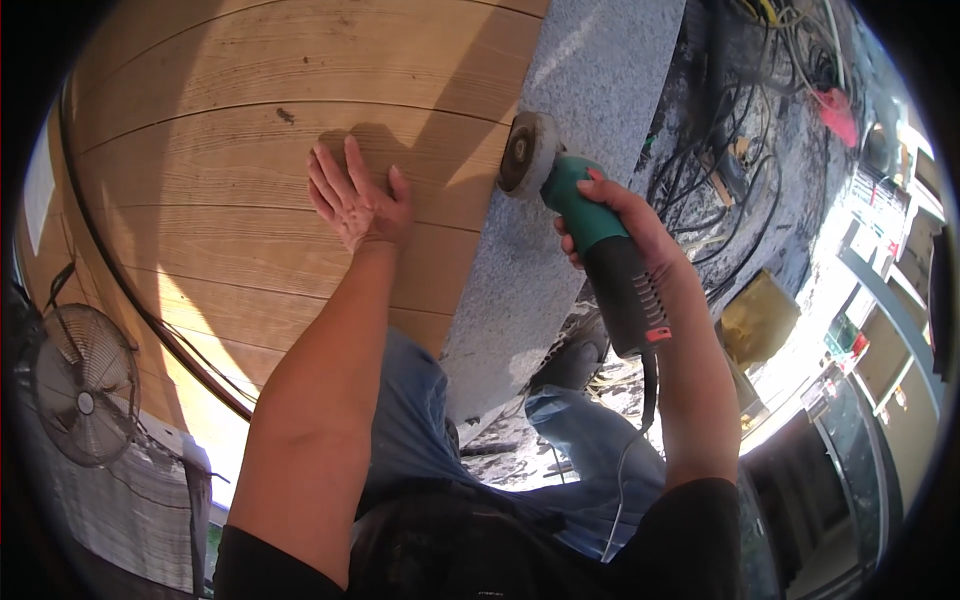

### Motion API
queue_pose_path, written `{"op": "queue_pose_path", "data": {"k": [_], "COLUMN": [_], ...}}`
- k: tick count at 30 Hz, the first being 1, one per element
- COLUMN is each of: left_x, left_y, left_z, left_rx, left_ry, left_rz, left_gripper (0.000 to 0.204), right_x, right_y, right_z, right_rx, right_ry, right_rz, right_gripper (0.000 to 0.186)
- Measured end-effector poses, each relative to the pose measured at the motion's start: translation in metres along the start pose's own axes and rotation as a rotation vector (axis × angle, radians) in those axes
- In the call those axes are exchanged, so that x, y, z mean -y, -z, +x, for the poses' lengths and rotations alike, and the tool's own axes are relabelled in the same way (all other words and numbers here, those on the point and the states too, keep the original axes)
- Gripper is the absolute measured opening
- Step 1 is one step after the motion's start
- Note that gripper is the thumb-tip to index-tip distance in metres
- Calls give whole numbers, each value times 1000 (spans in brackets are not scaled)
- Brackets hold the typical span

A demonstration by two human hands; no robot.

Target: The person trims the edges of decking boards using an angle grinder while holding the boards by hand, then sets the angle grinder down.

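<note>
My right hand (632, 222) is wrapped round the body of an angle grinder (600, 225), green at the head end and black toward the cord. Its round disc and guard (527, 155) stand at the seam where the wood-grain planks (250, 160) meet a grey speckled stone strip (510, 270). Whether the disc touches the surface or is spinning, I cannot tell. On the planks, left of the disc, my left hand (358, 200) rests flat with its fingers spread and holds nothing. The grinder's cord (650, 390) hangs down past my right forearm.
Tangled cables (735, 150) and debris lie on the ground right of the stone strip, near a red piece of material (836, 116). A yellowish box-like thing (758, 318) sits beyond my right forearm. At left stand a round caged fan (86, 390) and a long dark cable (130, 285).
</note>
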State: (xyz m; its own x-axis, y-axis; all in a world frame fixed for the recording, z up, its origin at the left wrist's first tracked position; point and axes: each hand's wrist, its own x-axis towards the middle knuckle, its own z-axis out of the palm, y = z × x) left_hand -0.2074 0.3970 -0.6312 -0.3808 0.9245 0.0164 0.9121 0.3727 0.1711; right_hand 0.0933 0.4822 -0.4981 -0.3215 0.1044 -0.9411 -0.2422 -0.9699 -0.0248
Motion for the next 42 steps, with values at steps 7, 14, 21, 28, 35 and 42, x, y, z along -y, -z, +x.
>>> {"op": "queue_pose_path", "data": {"k": [7, 14, 21, 28, 35, 42], "left_x": [2, 1, 1, -1, 1, 1], "left_y": [-3, -5, -5, -4, -4, -6], "left_z": [-2, -2, -3, -5, -4, -3], "left_rx": [-19, -13, 9, 22, 16, 7], "left_ry": [2, -14, 1, 10, 5, -1], "left_rz": [9, 21, 21, 22, 26, 23], "left_gripper": [75, 77, 79, 75, 75, 76], "right_x": [-13, -23, -32, -50, -60, -71], "right_y": [6, 6, 12, 10, 11, 14], "right_z": [3, -2, -1, -5, -3, -3], "right_rx": [-2, -21, 23, -45, -58, -45], "right_ry": [-19, -18, -41, -70, -103, -102], "right_rz": [-9, -53, -6, -34, 2, 1], "right_gripper": [46, 48, 46, 51, 48, 46]}}
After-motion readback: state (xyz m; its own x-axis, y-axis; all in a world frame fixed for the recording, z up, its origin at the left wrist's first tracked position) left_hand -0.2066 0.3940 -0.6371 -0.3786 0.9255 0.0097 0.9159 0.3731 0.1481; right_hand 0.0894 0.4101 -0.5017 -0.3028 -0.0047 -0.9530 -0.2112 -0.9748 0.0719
